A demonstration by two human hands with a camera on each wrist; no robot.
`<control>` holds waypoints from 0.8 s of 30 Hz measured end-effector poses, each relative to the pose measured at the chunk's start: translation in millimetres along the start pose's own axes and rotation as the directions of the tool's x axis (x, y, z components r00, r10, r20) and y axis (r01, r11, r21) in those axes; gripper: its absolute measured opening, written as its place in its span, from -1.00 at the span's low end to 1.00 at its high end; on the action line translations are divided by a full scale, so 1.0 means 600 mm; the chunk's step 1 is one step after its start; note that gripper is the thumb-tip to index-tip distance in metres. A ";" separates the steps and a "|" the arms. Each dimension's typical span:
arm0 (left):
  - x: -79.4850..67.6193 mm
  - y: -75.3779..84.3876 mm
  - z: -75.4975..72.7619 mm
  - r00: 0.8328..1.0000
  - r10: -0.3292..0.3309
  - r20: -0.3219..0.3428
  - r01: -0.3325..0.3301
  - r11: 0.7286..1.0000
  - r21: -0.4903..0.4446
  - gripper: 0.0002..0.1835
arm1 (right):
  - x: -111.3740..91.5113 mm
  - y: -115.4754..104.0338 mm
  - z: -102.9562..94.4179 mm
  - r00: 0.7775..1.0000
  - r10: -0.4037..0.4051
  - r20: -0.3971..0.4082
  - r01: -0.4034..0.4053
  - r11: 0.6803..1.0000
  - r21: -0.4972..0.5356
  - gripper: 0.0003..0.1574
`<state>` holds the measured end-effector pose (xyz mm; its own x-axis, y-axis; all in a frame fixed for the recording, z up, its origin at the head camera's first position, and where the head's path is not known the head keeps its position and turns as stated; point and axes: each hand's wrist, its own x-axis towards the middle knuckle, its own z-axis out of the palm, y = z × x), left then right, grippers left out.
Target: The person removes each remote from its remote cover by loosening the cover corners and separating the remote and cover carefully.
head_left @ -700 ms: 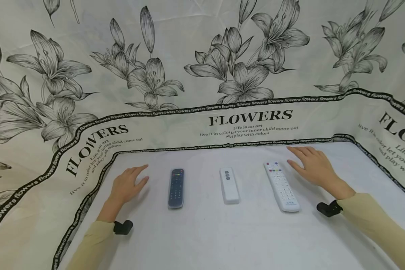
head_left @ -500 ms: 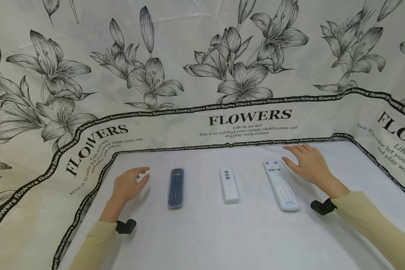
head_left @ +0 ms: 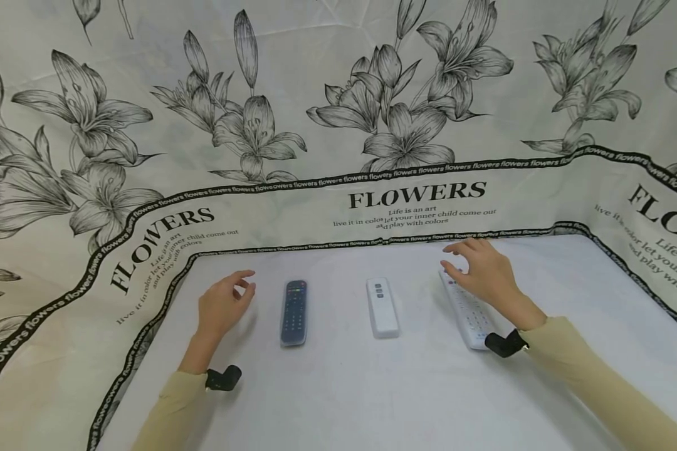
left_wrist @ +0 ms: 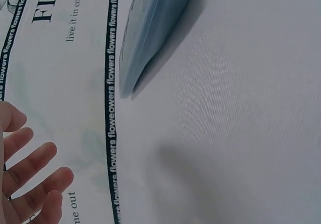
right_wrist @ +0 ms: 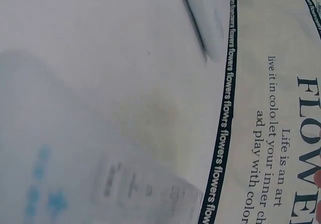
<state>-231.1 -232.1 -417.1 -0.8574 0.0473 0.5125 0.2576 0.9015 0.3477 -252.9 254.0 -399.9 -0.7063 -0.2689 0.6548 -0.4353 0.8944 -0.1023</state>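
Three remote controls lie apart on the white table. The dark remote (head_left: 294,313) is on the left, with my left hand (head_left: 224,305) to its left, fingers loosely bent and holding nothing. A small white remote (head_left: 383,310) with a few grey buttons lies in the middle. Over the upper part of the larger white remote (head_left: 469,313) hovers my right hand (head_left: 488,269), partly covering it, fingers relaxed with nothing between them. In the left wrist view the fingers (left_wrist: 37,176) are spread, near the dark remote (left_wrist: 153,28). The right wrist view has the large white remote (right_wrist: 65,148) close up and blurred.
A cloth with printed lilies and lettering (head_left: 417,200) rises behind the white table (head_left: 338,401) and along its sides. Black camera mounts sit on the left wrist (head_left: 224,378) and right wrist (head_left: 506,343).
My right hand has moved left, from beside the large white remote to above it. The left hand has shifted slightly right toward the dark remote. The remotes stay in place.
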 end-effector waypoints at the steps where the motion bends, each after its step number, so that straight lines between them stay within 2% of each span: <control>1: -0.002 0.002 0.002 1.000 -0.015 -0.003 0.015 1.000 -0.014 -0.72 | 0.001 -0.006 0.002 1.000 -0.002 -0.015 0.002 1.000 0.010 -0.71; 4: -0.006 0.007 0.008 0.997 -0.078 0.006 0.078 0.995 -0.068 -0.75 | 0.005 -0.026 0.009 0.999 0.004 -0.042 -0.002 0.999 0.048 -0.76; 9: -0.011 0.021 0.014 0.982 -0.182 0.043 0.186 0.968 -0.166 -0.76 | 0.009 -0.058 0.025 0.998 0.050 -0.046 -0.044 0.990 0.130 -0.74; 15: -0.012 0.039 0.018 0.965 -0.247 0.092 0.263 0.933 -0.246 -0.72 | 0.017 -0.095 0.046 0.995 0.097 -0.015 -0.091 0.968 0.235 -0.65; 20: -0.008 0.045 0.025 0.938 -0.308 0.160 0.341 0.905 -0.255 -0.65 | 0.024 -0.127 0.059 0.991 0.129 0.041 -0.135 0.940 0.314 -0.58; 24: -0.003 0.051 0.032 0.905 -0.355 0.236 0.409 0.879 -0.246 -0.57 | 0.032 -0.154 0.069 0.983 0.149 0.108 -0.179 0.909 0.377 -0.50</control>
<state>-230.4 -196.4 -422.5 -0.9722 -0.1757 0.1547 -0.0148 0.7056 0.7084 -249.4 151.5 -408.9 -0.8194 -0.1699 0.5475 -0.4795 0.7265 -0.4922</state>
